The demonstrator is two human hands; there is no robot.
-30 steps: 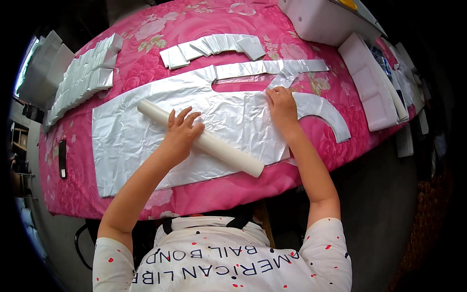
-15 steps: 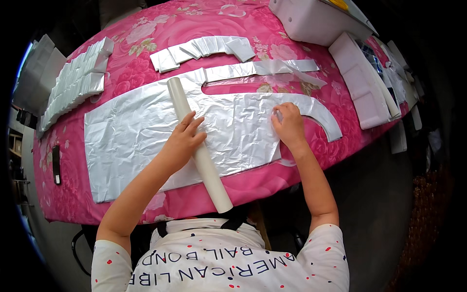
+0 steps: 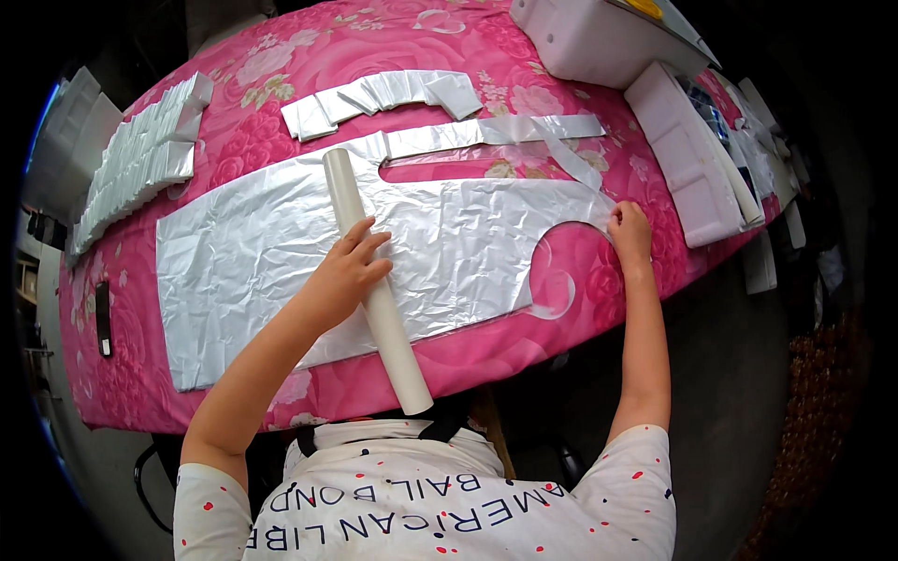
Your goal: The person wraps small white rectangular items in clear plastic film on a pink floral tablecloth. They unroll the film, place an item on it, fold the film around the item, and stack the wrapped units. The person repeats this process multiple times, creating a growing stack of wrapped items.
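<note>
A silvery-white plastic film apron [image 3: 253, 262] lies spread and creased on the table, with long straps at its right end. Across it, slanting toward me, lies a pale smooth tube [image 3: 400, 351] whose near end sticks out past the table edge. My left hand [image 3: 346, 280] rests on the tube's middle, its fingers spread over it. At the apron's right side, my right hand [image 3: 631, 229] pinches the end of the near strap, where a thin loose strip from the far strap also reaches. What exactly is between those fingertips is partly hidden.
Behind the apron lies a fanned row of folded film packets [image 3: 383, 93]. Stacked packets [image 3: 140, 159] stand at the left beside clear plastic bins [image 3: 79, 126]. A dark slim object [image 3: 103, 318] lies near the left edge. White foam boxes [image 3: 678, 154] occupy the right side of the pink flowered tablecloth [image 3: 486, 351].
My right hand has moved right from the base of the near strap to its end, which has shifted up toward the loose strip. My left hand stays on the tube.
</note>
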